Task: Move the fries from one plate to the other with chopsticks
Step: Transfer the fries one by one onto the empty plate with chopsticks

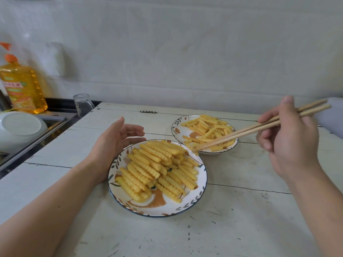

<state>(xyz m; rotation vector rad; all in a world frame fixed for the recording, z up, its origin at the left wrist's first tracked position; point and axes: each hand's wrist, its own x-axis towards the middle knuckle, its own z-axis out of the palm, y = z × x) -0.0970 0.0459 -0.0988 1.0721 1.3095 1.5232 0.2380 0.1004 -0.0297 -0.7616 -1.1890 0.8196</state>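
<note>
Fries [159,167], crinkle-cut and yellow, lie heaped on the near plate [187,208], a white plate with a dark rim and a leaf and tree pattern, resting on the worktop [241,219]. More fries [207,129] lie scattered on the far plate [176,127] of the same pattern, just behind and to the right of the near one.

The right hand [289,143] has its fingers [267,117] curled round a pair of wooden chopsticks [259,126], thumb raised above them. The chopsticks slant down to the left, crossing over the far plate, and their tips meet at a single fry [194,148], which is blurred. That fry sits at the gap between the two plates, over the far edge of the near plate; whether it is lifted clear or touching cannot be told.

The left hand [118,143] has its fingers [135,129] loosely spread and slightly bent, holding nothing. It lies just beside the left rim of the near plate, palm turned toward the plate, with the forearm stretched across the worktop.

The worktop is made of white painted planks, scuffed with dark marks. Past its left edge is a sink [50,123] with an upturned white bowl [20,128]. Near it stand an upturned clear glass [82,104] and a large bottle of yellow oil [24,86] with an orange cap. A pale wall runs behind.
</note>
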